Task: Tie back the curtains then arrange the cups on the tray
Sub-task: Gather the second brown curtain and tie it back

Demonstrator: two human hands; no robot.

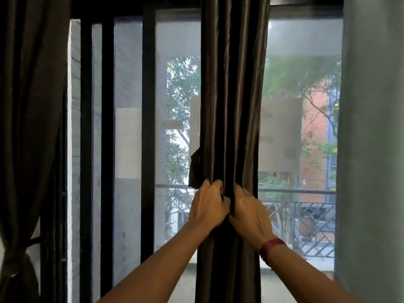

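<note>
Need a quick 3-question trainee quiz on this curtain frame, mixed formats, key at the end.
1. True or false: the left curtain is already tied back.
2. What is the left hand gripping?
A. the window frame
B. the middle curtain
C. a cup
3. Fill in: the red band sits on the ___ wrist.

Key:
1. True, a tie cinches it low down.
2. B; the right hand grips it too.
3. Right.
</note>
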